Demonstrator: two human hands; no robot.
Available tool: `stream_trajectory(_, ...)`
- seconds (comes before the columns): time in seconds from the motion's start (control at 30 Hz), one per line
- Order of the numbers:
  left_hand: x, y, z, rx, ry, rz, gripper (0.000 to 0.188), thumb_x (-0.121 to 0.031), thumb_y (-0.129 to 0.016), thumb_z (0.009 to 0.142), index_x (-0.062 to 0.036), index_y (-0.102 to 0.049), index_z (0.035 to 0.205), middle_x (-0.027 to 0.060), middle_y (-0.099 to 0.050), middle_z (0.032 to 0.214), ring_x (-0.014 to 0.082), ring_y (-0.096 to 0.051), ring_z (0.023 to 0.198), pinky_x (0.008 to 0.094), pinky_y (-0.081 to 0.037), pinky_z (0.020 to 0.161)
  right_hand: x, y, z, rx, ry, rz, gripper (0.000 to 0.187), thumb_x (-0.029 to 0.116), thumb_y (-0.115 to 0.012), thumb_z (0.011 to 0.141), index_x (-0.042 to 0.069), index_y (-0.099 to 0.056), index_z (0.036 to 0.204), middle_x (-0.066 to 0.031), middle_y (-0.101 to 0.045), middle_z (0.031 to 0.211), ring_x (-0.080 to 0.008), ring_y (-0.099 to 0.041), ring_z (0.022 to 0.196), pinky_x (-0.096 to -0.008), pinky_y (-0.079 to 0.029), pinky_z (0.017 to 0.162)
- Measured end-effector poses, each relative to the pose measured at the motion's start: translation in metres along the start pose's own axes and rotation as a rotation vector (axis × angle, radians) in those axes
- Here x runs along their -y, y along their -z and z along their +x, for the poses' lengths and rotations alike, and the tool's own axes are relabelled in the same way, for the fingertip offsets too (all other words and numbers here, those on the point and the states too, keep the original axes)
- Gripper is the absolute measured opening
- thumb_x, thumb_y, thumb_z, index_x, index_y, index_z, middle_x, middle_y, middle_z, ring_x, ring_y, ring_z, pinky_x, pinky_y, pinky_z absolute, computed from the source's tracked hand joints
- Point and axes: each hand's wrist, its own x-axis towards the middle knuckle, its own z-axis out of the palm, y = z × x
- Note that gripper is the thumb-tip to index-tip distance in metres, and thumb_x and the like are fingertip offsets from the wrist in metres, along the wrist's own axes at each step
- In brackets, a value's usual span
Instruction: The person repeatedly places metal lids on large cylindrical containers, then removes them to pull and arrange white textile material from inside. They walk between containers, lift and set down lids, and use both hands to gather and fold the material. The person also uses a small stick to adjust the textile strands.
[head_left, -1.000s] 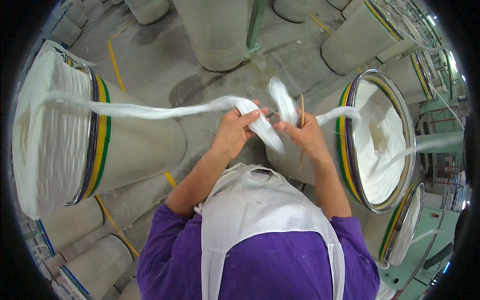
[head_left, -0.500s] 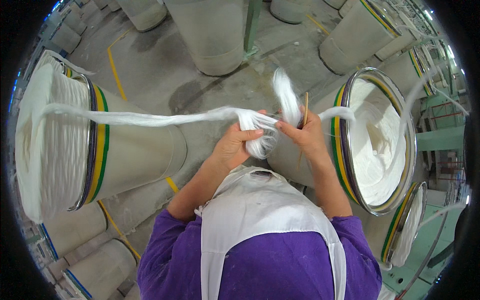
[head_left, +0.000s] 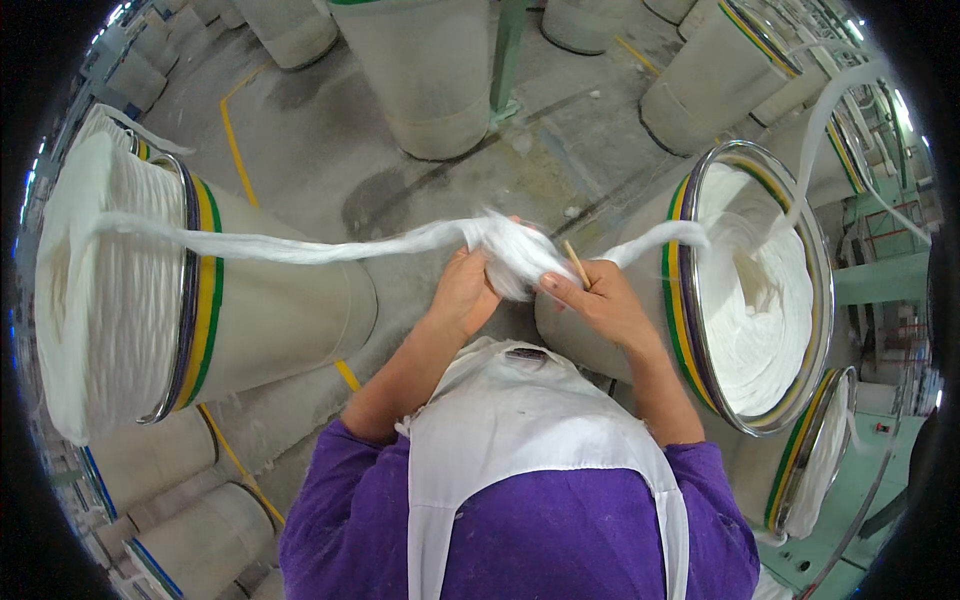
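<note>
A thick white rope of loose fibre, a sliver (head_left: 330, 250), runs from the full can (head_left: 270, 300) on the left to my hands. My left hand (head_left: 466, 292) is closed around its fanned-out end, the palm side hidden by fibre. My right hand (head_left: 600, 298) pinches the fluffy white bunch where the two ends meet, and also holds a thin wooden stick (head_left: 575, 264) that points up and away. From the right hand another white sliver (head_left: 655, 238) leads over the rim of the right can (head_left: 826, 330), which holds coiled white sliver.
Tall pale cans (head_left: 425, 85) stand across the grey floor ahead, beside a green post (head_left: 507, 60). More cans lie at lower left and lower right. Slivers (head_left: 830, 110) rise from the right can toward green machinery (head_left: 885, 280) at the far right.
My right hand has come down and inward, laying the raised fibre tuft over the spread end at my left hand. The stick now tilts, and the fibres are bunched together.
</note>
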Motion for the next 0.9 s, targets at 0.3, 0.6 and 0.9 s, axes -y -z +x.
stream_trajectory(0.3,-0.009,-0.033,-0.012,0.149,-0.244,0.128,0.044,-0.006,-0.055,0.096,-0.0003,-0.042,0.137,0.0194,-0.054,0.135,0.0311,-0.051,0.127,0.0462,-0.042,0.108,-0.019,-0.009,-0.003,-0.065,-0.061,-0.099,0.039,0.039,-0.067,0.091,0.001,-0.072,0.092,-0.0036,-0.065,0.072,-0.0109,-0.060,0.065,-0.0278,-0.049,0.063)
stream_trajectory(0.6,-0.022,-0.055,-0.019,0.166,-0.145,0.162,0.045,0.003,-0.052,0.094,-0.0015,-0.044,0.137,0.0143,-0.059,0.129,0.0241,-0.059,0.116,0.0401,-0.048,0.100,0.081,0.042,-0.007,-0.066,0.197,0.169,0.046,0.042,-0.045,0.103,0.002,-0.067,0.103,-0.0029,-0.066,0.075,-0.0060,-0.049,0.058,-0.0228,-0.036,0.052)
stream_trajectory(0.9,0.000,-0.075,-0.047,0.220,0.116,0.231,0.033,-0.002,-0.054,0.096,0.0011,-0.049,0.128,0.0115,-0.060,0.121,0.0236,-0.060,0.111,0.0372,-0.047,0.098,0.117,-0.005,0.048,0.028,0.258,-0.011,0.060,0.055,-0.045,0.099,0.002,-0.069,0.085,-0.0035,-0.055,0.057,-0.0116,-0.054,0.052,-0.0285,-0.042,0.051)
